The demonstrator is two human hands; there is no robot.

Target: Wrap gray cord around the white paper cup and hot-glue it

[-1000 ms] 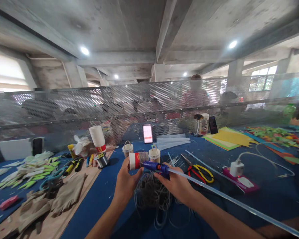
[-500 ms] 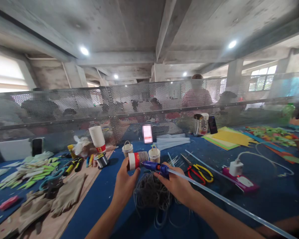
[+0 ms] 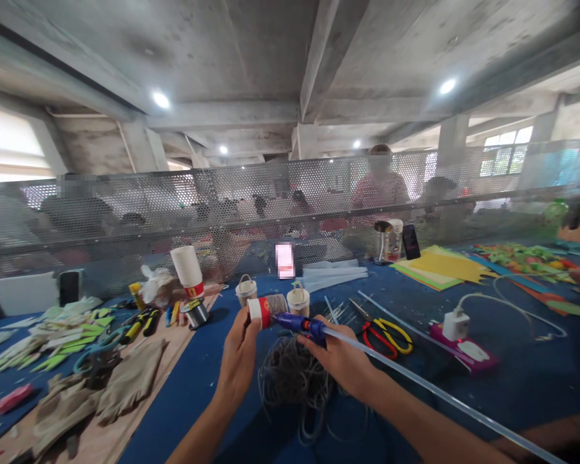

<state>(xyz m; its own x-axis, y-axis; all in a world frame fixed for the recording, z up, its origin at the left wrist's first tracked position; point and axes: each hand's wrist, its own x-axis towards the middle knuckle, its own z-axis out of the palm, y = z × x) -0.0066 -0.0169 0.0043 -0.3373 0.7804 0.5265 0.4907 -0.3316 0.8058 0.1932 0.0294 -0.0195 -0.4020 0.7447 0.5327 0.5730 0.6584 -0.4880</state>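
Note:
A red and white paper cup (image 3: 258,312), partly wrapped in grey cord, lies on its side in the fingers of my left hand (image 3: 239,345). My right hand (image 3: 341,354) is closed round a blue hot glue gun (image 3: 299,323), its nozzle at the cup's wrapped part. A long clear glue stick (image 3: 415,381) runs out of the gun's back toward the lower right. Below both hands a tangled heap of grey cord (image 3: 294,374) rests on the blue table. Two small white cups with handles, one left (image 3: 246,291) and one right (image 3: 298,301), stand just behind.
Red and yellow scissors (image 3: 391,338) and a purple power strip (image 3: 464,348) with a white plug lie to the right. Stacked paper cups (image 3: 187,267), a wire spool (image 3: 194,314) and gloves (image 3: 130,380) are on the left. A phone (image 3: 285,260) stands before the perforated metal screen (image 3: 241,193).
My left hand has shifted slightly and its thumb no longer shows along the cup's lower side. The glue gun stays against the wrapped cup. The whole view has moved a little.

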